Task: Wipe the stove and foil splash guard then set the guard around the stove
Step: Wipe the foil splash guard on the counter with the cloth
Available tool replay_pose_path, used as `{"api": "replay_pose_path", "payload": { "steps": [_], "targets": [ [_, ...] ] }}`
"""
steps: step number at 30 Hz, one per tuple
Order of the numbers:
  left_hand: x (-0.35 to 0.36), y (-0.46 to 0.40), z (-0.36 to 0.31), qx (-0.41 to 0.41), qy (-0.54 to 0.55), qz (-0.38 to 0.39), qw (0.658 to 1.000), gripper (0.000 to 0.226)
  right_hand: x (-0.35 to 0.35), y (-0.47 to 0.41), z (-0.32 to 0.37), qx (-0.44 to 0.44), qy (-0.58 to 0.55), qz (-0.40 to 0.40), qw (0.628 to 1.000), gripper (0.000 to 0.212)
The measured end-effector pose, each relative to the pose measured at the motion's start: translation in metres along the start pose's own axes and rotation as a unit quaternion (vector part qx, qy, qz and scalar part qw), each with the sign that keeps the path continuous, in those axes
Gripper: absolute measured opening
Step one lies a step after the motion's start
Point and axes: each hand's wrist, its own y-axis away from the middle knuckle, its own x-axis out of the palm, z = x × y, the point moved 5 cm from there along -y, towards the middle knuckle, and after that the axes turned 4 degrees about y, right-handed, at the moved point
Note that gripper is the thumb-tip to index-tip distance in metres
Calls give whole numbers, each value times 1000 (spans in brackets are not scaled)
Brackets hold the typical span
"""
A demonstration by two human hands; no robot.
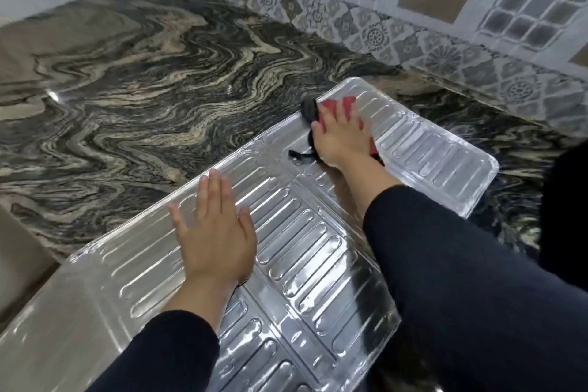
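Note:
The foil splash guard [302,232], silver with embossed ribs, lies flat and unfolded across the marble counter. My left hand [213,232] rests palm down on its left panel, fingers spread, holding nothing. My right hand [340,134] presses a red and black cloth [334,105] flat against the guard's far panel. Part of the cloth is hidden under my palm, and a black strip of it sticks out to the left. The stove is not in view.
The dark swirled marble counter [159,73] stretches to the left and back. A patterned tile wall [413,25] runs along the far side. A dark shape [566,200] sits at the right edge. The counter's front edge [28,251] drops off at lower left.

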Motion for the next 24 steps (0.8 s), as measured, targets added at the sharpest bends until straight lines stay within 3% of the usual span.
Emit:
{"api": "replay_pose_path", "payload": {
  "steps": [2,4,10,14,20,24],
  "targets": [
    [0,2,0,1,2,4,1000,61,5,31,0,-70,18,-2,997,54],
    [-1,3,-1,5,-4,9,1000,61,1,44,-27,-77,27,5,997,54],
    [0,1,-4,-11,-5,15,1000,61,-16,70,-152,143,19,-8,989,55],
    [-1,-1,-5,-18,-17,23,999,61,-14,101,-151,208,2,-11,978,56],
    [-4,1,-9,-20,-9,47,999,60,7,166,-52,9,-6,8,1000,54],
    [-6,0,-8,-8,-3,78,997,60,10,199,2,-136,-87,73,984,51]
  ]
}}
